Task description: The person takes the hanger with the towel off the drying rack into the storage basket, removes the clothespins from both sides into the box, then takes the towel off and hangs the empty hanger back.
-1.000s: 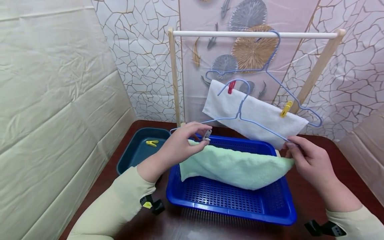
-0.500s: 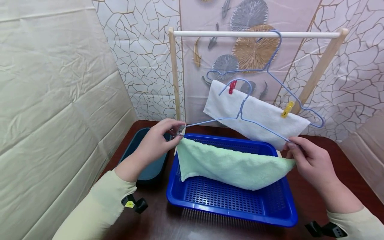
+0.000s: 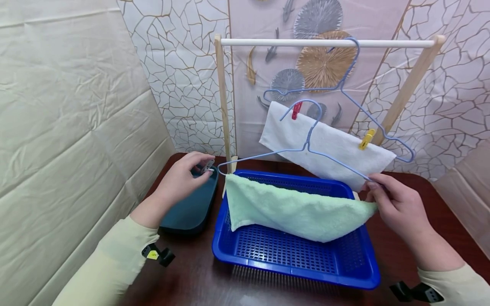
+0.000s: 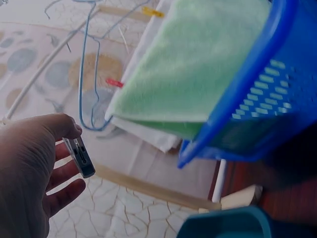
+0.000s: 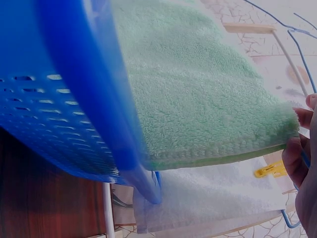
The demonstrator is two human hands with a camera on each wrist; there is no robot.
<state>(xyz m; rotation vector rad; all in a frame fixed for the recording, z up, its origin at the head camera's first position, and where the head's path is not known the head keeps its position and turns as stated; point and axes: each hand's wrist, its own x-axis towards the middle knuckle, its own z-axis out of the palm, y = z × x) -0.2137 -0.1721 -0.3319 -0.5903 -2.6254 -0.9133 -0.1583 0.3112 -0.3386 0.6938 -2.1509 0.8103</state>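
In the head view my left hand (image 3: pixel 174 182) pinches a small greyish clothespin (image 3: pixel 208 166) between thumb and fingers, just left of a blue wire hanger's (image 3: pixel 307 146) left end. A pale green towel (image 3: pixel 294 208) hangs folded along the hanger's bottom, hiding the lower bar. My right hand (image 3: pixel 398 204) grips the hanger's right end together with the towel's right corner. In the left wrist view the clothespin (image 4: pixel 79 157) is apart from both hanger and towel. The right wrist view shows fingers at the edge of the green towel (image 5: pixel 198 89).
Beneath the towel is a blue perforated basket (image 3: pixel 294 272). A teal tray (image 3: pixel 187 219) stands left of it. Behind, a wooden rack with a white bar (image 3: pixel 287 42) carries another hanger (image 3: pixel 340 85) with a white cloth (image 3: pixel 333 146), a red clip (image 3: pixel 296 110) and a yellow clip (image 3: pixel 367 139).
My left hand has moved left with the clothespin, past the hanger's left end and over the teal tray. It now hides the tray's yellow clip. My right hand has stayed about still.
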